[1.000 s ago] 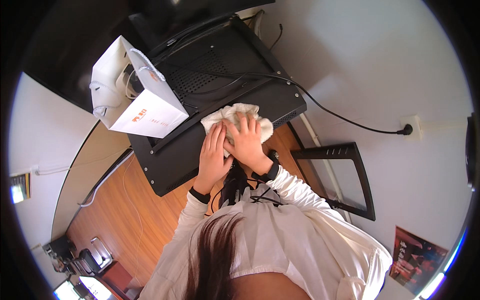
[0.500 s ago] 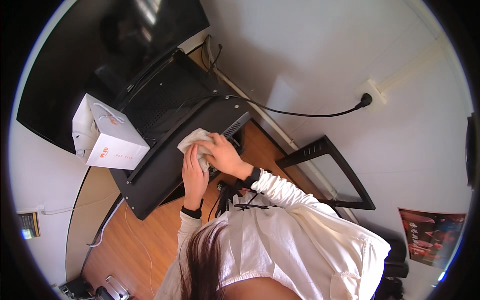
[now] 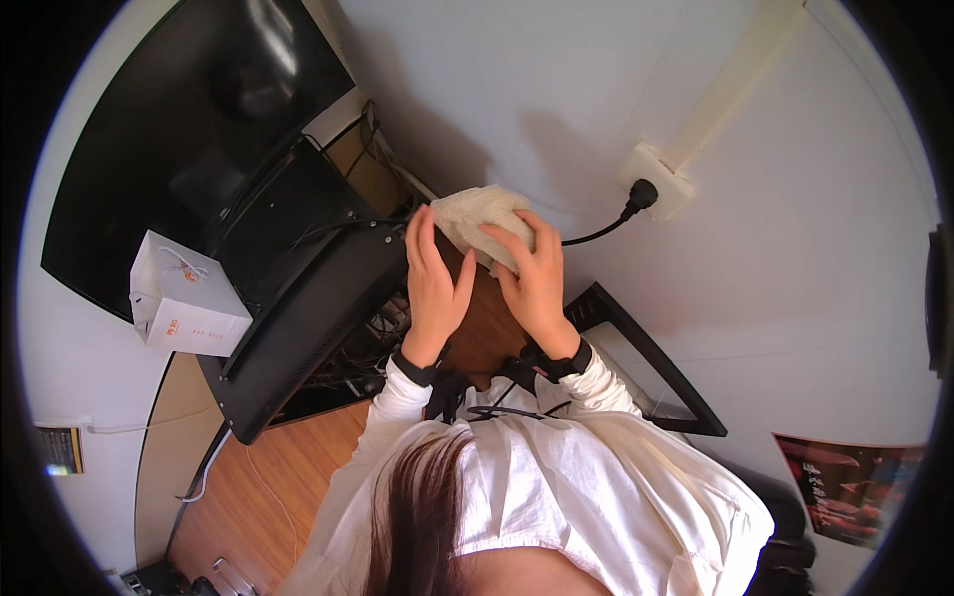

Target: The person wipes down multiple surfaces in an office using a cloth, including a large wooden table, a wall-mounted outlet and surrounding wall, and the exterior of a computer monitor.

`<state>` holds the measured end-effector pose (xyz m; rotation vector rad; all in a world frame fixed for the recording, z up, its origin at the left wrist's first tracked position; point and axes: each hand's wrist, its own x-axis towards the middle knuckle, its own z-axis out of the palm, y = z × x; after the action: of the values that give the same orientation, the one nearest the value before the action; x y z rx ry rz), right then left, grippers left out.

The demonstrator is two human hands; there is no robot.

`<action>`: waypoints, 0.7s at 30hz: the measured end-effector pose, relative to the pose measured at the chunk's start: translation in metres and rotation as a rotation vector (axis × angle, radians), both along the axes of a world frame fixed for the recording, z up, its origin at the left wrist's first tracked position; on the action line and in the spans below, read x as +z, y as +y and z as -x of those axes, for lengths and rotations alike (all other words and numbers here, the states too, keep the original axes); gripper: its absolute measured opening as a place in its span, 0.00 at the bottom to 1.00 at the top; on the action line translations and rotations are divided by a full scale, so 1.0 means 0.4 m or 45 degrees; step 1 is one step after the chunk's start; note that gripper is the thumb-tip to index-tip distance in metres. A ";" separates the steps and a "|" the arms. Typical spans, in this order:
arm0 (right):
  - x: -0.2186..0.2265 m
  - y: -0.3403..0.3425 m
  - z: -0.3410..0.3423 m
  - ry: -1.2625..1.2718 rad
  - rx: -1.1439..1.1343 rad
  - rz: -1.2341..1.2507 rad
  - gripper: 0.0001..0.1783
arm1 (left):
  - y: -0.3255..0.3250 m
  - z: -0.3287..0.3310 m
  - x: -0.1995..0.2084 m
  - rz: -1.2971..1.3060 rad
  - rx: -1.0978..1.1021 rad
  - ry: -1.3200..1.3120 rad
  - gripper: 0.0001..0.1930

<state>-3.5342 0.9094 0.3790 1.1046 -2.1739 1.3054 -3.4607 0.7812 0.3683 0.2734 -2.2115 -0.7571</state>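
Observation:
A crumpled off-white cloth (image 3: 475, 215) is held up in front of the wall, past the right end of the black cabinet (image 3: 343, 283). My right hand (image 3: 534, 281) grips it from the right, fingers bent over its near side. On the other side is my left hand (image 3: 433, 293), its fingers stretched out and thumb apart, with the fingertips at the cloth's left edge. Whether they touch the cloth I cannot tell. Behind the cloth passes a black power cord (image 3: 596, 235), partly hidden by it.
A white paper bag (image 3: 199, 313) stands on the cabinet's left end, below a large black screen (image 3: 199, 119). The cord's plug sits in a wall socket (image 3: 664, 189). A black-framed glass panel (image 3: 651, 368) leans against the wall. Cables show inside the cabinet, above the wooden floor (image 3: 268, 477).
Both hands have come off the cabinet top and moved right and away with the cloth. My left hand's fingers have spread from the cloth. The view has shifted slightly.

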 end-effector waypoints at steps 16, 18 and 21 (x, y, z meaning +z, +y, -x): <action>0.177 0.046 0.162 0.320 -0.501 -0.085 0.32 | -0.040 0.436 0.299 -0.164 -0.314 0.456 0.18; 0.206 0.034 0.203 0.309 -0.492 -0.072 0.33 | -0.031 0.509 0.316 -0.099 -0.168 0.535 0.20; 0.216 0.014 0.249 0.335 -0.549 -0.156 0.36 | -0.020 0.576 0.285 0.070 0.085 0.670 0.24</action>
<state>-3.6336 0.9149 0.4653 0.7397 -2.1533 0.8016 -3.6913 0.7733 0.4822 0.1026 -1.7131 -0.6424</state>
